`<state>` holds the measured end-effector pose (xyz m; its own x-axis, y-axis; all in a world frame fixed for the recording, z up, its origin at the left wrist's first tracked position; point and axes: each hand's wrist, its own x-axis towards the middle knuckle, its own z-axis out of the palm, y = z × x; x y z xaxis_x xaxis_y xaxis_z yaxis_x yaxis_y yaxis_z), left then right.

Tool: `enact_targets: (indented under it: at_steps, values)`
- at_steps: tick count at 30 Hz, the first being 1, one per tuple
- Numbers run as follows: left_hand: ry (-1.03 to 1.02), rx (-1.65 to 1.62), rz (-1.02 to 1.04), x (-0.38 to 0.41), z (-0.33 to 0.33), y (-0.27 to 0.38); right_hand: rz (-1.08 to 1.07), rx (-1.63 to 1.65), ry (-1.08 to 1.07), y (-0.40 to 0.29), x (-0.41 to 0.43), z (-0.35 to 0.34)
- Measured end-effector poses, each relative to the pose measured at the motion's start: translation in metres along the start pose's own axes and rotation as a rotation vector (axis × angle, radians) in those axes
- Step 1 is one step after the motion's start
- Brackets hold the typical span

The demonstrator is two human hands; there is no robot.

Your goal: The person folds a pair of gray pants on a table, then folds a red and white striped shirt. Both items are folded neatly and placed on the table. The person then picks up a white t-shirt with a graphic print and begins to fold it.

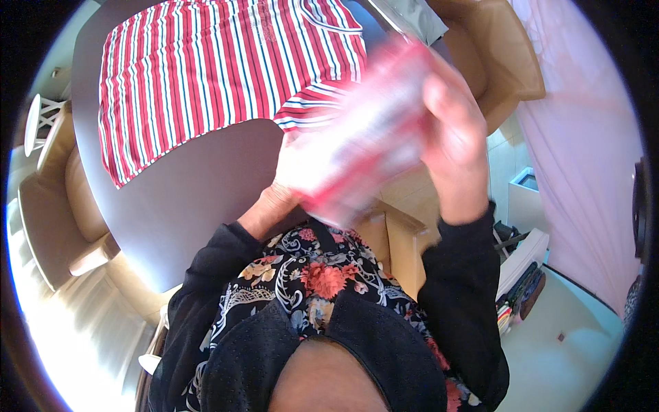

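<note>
A red, white and blue striped shirt [206,77] lies spread on the dark table [190,195], its neckline towards the far right and a sleeve towards me. Above the table's right side I hold a red-and-white bundle [368,136]. It is strongly blurred, so I cannot tell whether it is folded cloth or a package. My left hand [293,165] grips its lower left side, and part of that hand is washed out by light. At the bundle's right side is my right hand [455,121], thumb over the near face and the other fingers partly hidden.
Tan chairs stand at the left [85,190], at the far right [494,56] and close in front of my body [399,237]. Grey material [422,20] lies at the table's far right corner. A pink curtain [576,129] hangs to the right, near a white box-like unit [525,206].
</note>
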<state>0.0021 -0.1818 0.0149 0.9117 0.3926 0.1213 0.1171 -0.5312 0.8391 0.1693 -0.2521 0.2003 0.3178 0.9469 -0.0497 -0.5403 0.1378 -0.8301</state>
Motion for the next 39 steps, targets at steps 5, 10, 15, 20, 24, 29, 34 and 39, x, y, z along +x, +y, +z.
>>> enact_targets:
  at_steps: [5, 10, 15, 20, 24, 29, 34, 39]
  values:
    - [0.3, -0.659, -0.74, 0.006, -0.033, -0.046, -0.086, -0.417, 0.103, 0.014, 0.082, -0.01]
    - [0.534, -1.309, -0.781, -0.001, -0.057, -0.06, 0.04, -0.896, 0.358, 0.102, 0.029, -0.129]
    - [0.563, -1.582, -0.882, 0.003, -0.069, -0.06, -0.124, -1.308, 0.238, 0.142, -0.006, -0.136]
    - [0.55, -1.696, -0.878, 0.01, -0.071, -0.055, -0.282, -1.663, 0.083, 0.147, -0.009, -0.132]
    - [0.43, -1.735, -0.814, 0.022, -0.074, -0.062, -0.352, -1.534, 0.191, 0.15, -0.003, -0.152]
    - [0.458, -1.535, -0.628, 0.032, -0.09, -0.083, -0.11, -1.182, 0.256, 0.139, 0.007, -0.153]
    - [0.684, -1.558, -0.514, 0.042, -0.104, -0.085, -0.253, -1.185, 0.38, 0.144, 0.025, -0.161]
    - [0.768, -1.627, -0.248, 0.049, -0.131, -0.087, -0.396, -1.285, 0.511, 0.16, 0.047, -0.169]
